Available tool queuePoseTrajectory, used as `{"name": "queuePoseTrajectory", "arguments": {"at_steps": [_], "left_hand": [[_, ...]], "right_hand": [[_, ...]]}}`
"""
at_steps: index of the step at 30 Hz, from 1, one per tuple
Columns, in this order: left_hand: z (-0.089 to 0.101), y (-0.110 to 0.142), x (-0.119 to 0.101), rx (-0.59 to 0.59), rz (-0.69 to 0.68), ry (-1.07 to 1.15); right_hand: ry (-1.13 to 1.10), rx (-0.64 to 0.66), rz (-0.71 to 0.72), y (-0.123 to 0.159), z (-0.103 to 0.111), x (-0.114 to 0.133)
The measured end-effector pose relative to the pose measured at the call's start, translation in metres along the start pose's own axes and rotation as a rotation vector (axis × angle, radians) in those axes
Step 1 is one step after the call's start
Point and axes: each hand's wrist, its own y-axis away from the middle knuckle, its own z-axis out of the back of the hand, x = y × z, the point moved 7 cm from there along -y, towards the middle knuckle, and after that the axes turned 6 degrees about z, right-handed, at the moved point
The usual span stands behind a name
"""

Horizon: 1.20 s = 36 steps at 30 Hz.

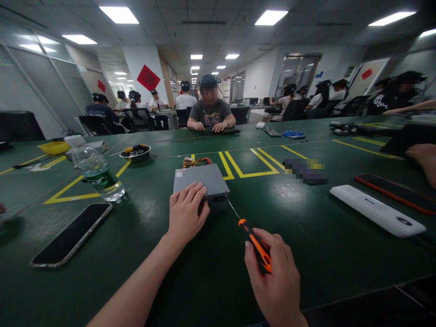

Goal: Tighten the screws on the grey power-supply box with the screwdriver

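On the dark green surface [129,236], straight ahead of the person, sits a grey metal box [204,179], flat and rectangular, with a bundle of coloured cables [200,161] behind it. A white label [179,173] at its far left corner bears a dark square code and print too small to read. Its near face has a black socket [221,198] towards the right.

On the left stands a clear, ribbed plastic bottle [97,175] with a white cap, its green wrap [104,179] carrying pale lettering that is not legible. Just beside it lies a black-screened phone [73,234] in a clear case. To the right, a smooth white slab [376,210] with rounded ends shows one short dark mark and a dark oval; an orange-edged phone [397,191] lies behind it. Farther back, a shiny round metal bowl [138,157] holds tools, and yellow tape [257,174] marks angular outlines. A red paper diamond [148,78] on a pillar has a dark design, unreadable from this far.

The left hand [189,209] lies over the box's near left part, fingers on top, thumb at the near edge, its grip spread rather than wrapped around; the forearm slants up from below. The right hand [275,272] has its grip closed around the black-and-orange handle of a screwdriver [257,245]. The thin shaft points up and left to the box's near right corner, beside the socket; whether the tip sits in a screw cannot be told.
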Motion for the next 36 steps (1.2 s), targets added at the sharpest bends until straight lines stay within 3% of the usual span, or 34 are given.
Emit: {"name": "queuePoseTrajectory", "arguments": {"at_steps": [5, 11, 15, 23, 36], "left_hand": [[0.001, 0.0, 0.0, 0.002, -0.004, 0.003], [0.001, 0.0, 0.0, -0.003, -0.005, -0.002], [0.0, 0.001, 0.0, -0.007, -0.005, 0.006], [0.001, 0.0, 0.0, -0.004, -0.004, 0.01], [0.0, 0.0, 0.0, -0.041, 0.016, 0.009]], "right_hand": [[-0.032, 0.054, -0.211, 0.009, -0.004, -0.017], [-0.014, -0.067, -0.068, 0.004, 0.003, -0.007], [-0.023, -0.082, -0.014, 0.003, 0.002, -0.003], [-0.041, -0.001, -0.219, 0.008, -0.004, -0.019], [-0.01, -0.06, 0.004, 0.006, -0.002, 0.0]]}}
